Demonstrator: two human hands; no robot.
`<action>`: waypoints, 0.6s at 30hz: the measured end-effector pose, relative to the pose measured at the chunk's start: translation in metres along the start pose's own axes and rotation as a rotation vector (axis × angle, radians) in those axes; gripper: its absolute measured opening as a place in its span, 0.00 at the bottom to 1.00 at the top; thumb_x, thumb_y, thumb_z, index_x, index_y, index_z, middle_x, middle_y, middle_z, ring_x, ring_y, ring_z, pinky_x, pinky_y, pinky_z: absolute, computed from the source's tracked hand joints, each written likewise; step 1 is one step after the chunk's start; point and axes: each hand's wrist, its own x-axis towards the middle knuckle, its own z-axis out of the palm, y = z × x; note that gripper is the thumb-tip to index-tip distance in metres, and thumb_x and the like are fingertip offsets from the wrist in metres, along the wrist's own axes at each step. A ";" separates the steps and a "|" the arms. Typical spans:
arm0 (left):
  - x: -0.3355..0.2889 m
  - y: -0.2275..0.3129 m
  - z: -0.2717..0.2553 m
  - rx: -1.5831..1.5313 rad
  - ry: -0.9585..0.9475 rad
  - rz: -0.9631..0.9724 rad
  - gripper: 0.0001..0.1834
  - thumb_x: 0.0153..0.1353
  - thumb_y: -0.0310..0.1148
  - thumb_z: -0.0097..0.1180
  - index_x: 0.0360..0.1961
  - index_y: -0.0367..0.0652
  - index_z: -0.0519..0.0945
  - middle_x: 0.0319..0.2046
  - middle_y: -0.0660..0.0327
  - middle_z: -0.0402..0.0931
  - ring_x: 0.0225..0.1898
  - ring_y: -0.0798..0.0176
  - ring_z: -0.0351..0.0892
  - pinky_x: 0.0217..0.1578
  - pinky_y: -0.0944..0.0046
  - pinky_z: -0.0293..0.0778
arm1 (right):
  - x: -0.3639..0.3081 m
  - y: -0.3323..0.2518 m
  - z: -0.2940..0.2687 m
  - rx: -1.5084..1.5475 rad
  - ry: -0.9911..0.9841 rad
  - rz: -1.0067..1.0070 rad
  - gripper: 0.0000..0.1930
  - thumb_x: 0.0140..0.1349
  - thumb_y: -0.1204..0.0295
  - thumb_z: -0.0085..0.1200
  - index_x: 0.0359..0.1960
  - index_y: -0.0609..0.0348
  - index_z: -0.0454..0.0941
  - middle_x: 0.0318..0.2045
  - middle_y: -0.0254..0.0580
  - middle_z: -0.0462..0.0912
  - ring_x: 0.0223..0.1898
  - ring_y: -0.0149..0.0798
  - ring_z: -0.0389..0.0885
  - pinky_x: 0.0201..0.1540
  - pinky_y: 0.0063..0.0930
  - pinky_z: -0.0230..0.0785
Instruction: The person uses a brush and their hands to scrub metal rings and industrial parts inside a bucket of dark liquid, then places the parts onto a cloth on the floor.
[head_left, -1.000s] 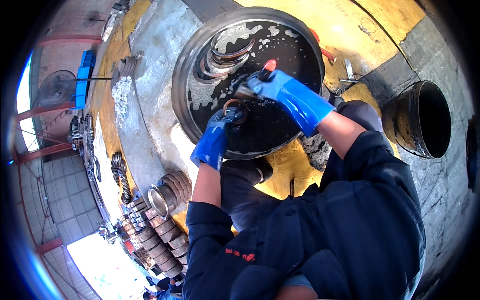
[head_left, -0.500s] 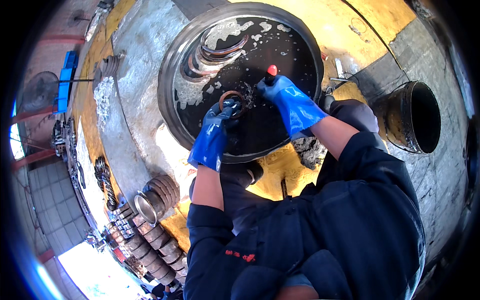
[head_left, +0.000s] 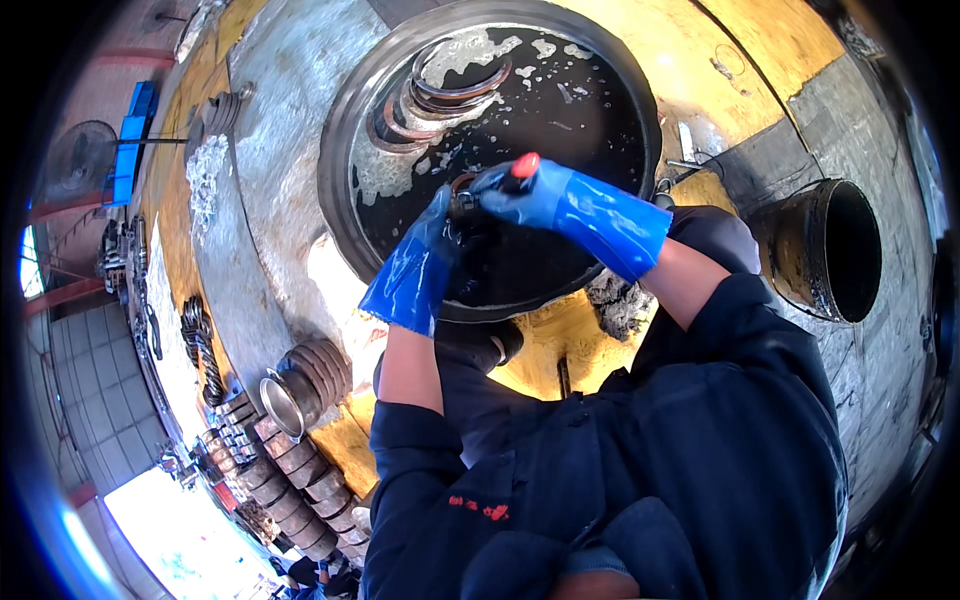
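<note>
Both my hands wear blue rubber gloves and meet over a round metal pan (head_left: 340,190) of dark liquid. My left hand (head_left: 432,228) is closed on a brownish metal ring (head_left: 463,182), mostly hidden by the gloves. In my right hand (head_left: 525,197) is a tool with a red-ended handle (head_left: 526,165); its working end is covered by the glove and the ring. Several curved metal rings (head_left: 465,95) lie partly in the liquid on the pan's far left side, among patches of pale foam.
Right of the pan a dark, dirty bucket (head_left: 800,250) lies tipped toward me. Ribbed metal cylinders (head_left: 310,385) and stacks of rusty rings (head_left: 300,480) stand at lower left. A grey clump (head_left: 618,302) sits by the pan's near edge. Beyond is a blue metal piece (head_left: 130,150).
My right hand has moved left with the red-ended tool and now meets the ring. My left hand stays near its place, with the ring now more hidden.
</note>
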 end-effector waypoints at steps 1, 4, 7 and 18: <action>-0.001 -0.002 0.000 0.300 -0.035 0.300 0.23 0.74 0.46 0.52 0.58 0.38 0.79 0.50 0.55 0.83 0.50 0.57 0.82 0.54 0.55 0.78 | -0.003 0.003 0.001 -0.160 -0.048 -0.169 0.13 0.63 0.68 0.64 0.50 0.49 0.86 0.43 0.40 0.89 0.44 0.37 0.87 0.50 0.31 0.79; 0.007 0.000 -0.029 0.425 0.010 0.374 0.18 0.72 0.41 0.54 0.53 0.39 0.82 0.45 0.56 0.84 0.49 0.58 0.83 0.53 0.57 0.78 | -0.015 -0.002 0.005 -0.428 -0.109 -0.457 0.15 0.61 0.66 0.64 0.51 0.46 0.86 0.46 0.46 0.87 0.49 0.52 0.85 0.53 0.40 0.79; 0.005 -0.001 -0.009 0.278 0.050 0.202 0.14 0.70 0.35 0.55 0.50 0.40 0.83 0.43 0.57 0.85 0.48 0.60 0.83 0.50 0.60 0.79 | -0.020 0.021 -0.005 -0.602 0.030 -0.418 0.16 0.60 0.62 0.64 0.50 0.44 0.86 0.46 0.43 0.87 0.49 0.51 0.85 0.53 0.41 0.79; -0.006 0.001 -0.016 0.657 0.039 0.618 0.14 0.68 0.33 0.58 0.51 0.38 0.82 0.44 0.58 0.84 0.46 0.64 0.84 0.45 0.64 0.81 | -0.012 -0.004 -0.006 -0.160 0.025 0.064 0.17 0.65 0.57 0.59 0.51 0.48 0.85 0.42 0.44 0.89 0.47 0.42 0.87 0.52 0.35 0.78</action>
